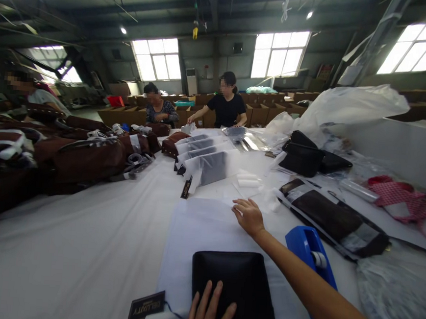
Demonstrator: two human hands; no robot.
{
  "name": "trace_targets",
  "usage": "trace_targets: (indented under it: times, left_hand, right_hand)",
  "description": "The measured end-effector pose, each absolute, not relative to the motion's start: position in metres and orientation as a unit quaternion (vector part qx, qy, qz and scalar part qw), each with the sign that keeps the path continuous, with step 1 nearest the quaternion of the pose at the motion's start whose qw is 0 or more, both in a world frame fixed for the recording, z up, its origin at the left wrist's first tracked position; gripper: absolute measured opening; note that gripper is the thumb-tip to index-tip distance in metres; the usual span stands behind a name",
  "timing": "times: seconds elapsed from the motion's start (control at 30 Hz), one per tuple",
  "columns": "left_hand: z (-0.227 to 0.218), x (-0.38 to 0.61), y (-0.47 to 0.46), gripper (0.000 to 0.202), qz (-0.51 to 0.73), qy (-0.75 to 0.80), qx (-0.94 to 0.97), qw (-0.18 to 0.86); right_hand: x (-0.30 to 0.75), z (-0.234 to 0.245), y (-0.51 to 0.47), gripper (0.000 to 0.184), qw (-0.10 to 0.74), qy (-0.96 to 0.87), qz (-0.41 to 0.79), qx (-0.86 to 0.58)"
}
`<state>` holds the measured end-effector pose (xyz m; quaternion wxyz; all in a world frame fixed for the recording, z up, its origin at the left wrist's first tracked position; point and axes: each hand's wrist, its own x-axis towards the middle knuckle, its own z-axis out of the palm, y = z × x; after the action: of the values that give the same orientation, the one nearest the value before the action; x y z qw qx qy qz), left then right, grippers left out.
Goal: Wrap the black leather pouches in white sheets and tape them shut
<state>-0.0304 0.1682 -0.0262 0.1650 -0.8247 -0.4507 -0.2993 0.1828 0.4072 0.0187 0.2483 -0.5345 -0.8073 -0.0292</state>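
Palm down, left hand [209, 312] on black bag [242, 282]; right hand [248, 216] flattens white sheet [196, 229], perhaps paper; grips apart.

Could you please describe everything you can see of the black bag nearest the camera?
The black bag is a flat, rounded-cornered piece, leather-like with a dull sheen. It lies flat on a white sheet. The left hand rests open on its near edge; a dark hang tag lies beside it.
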Motion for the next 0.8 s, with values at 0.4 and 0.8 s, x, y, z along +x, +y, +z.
trace_targets:
  times: [0.4,0.8]
  left_hand:
    - [0.120,-0.045,0.227,0.059,-0.245,-0.506,-0.814,0.146]
    - [0.055,-0.046,0.168,0.012,-0.247,-0.411,-0.873,0.088]
  right_hand:
    - [0.206,0.082,0.224,0.024,0.372,-0.859,-0.098,-0.337]
    - [0.203,0.085,0.181,0.039,0.340,-0.873,-0.058,-0.344]
